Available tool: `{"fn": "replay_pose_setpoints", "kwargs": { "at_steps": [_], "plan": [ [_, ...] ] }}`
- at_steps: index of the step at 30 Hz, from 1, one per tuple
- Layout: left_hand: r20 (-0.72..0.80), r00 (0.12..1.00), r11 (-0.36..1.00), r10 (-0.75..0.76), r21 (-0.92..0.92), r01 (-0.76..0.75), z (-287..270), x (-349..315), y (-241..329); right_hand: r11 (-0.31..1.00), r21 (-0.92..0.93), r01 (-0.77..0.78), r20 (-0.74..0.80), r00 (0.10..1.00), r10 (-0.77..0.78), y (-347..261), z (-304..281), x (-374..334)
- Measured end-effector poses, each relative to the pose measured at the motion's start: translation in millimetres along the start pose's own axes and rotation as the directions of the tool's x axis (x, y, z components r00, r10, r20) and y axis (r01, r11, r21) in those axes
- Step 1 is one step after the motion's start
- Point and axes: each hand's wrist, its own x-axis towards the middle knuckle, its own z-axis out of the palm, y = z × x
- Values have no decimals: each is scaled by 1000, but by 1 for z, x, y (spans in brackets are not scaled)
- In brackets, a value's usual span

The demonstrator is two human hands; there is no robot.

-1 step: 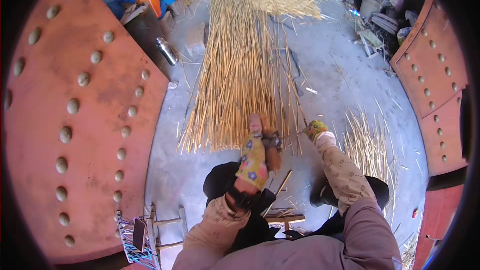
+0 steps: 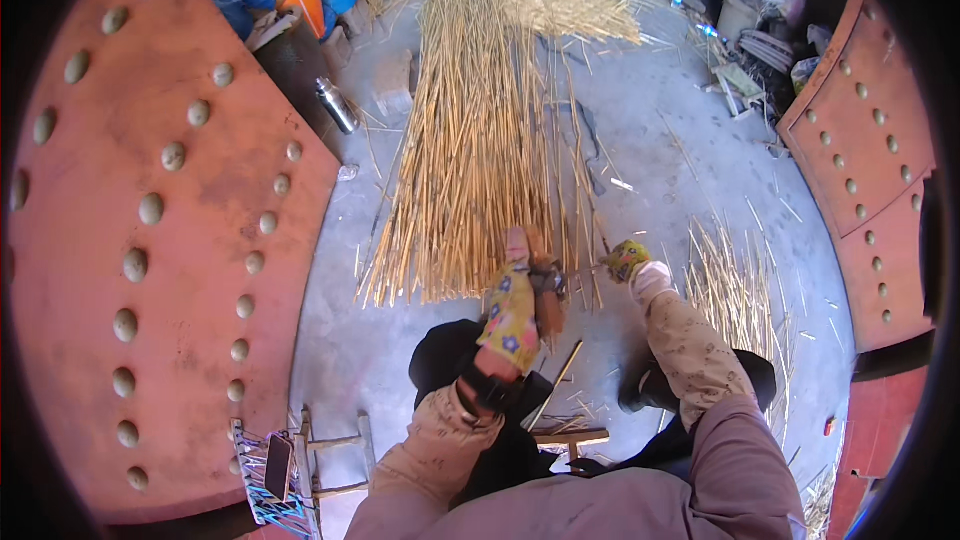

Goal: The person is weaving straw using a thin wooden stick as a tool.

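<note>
On the far left stands a reddish-orange panel with rows of rounded, greyish studs (image 2: 215, 270), and right of it, a silver cylindrical metal flask (image 2: 336, 105). Next, a broad pile of long, thin, golden-brown dry stalks (image 2: 470, 150) lies on the grey floor (image 2: 660, 185), the cut ends turned toward the person. Each stalk should be light, fairly stiff and smooth enough to slip, likely to split if bent hard; the best hold is probably close to the thicker near end, with several gathered together for firmness.

By the pile's near edge, the left hand (image 2: 509, 310), in a yellow flower-patterned glove with a bare fingertip showing, seems closed on an upright brown block-like piece with a dark middle (image 2: 549, 315); blur hides its exact kind. A thin greyish rod (image 2: 583, 270) spans the gap between the hands. The right hand (image 2: 626, 261), in a similar glove, is curled tight, apparently around the rod's end, though its fingers hide the hold. Farther right, a smaller bundle of pale, straw-coloured stalks (image 2: 733, 285) lies on the floor.
</note>
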Motion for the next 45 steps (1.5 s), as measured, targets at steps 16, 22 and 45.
{"fn": "replay_pose_setpoints", "kwargs": {
  "at_steps": [16,22,45],
  "plan": [
    [237,858,887,-456,43,460,-11,-93,-100,74,997,-2,45,811,-583,-49,-45,-198],
    [389,830,897,-399,-23,442,-23,-142,-63,-310,950,49,-157,929,-335,-114,-122,-160],
    [189,945,957,-267,-60,282,-15,-139,-80,-300,951,-69,4,977,-212,-109,-98,-212]
  ]
}}
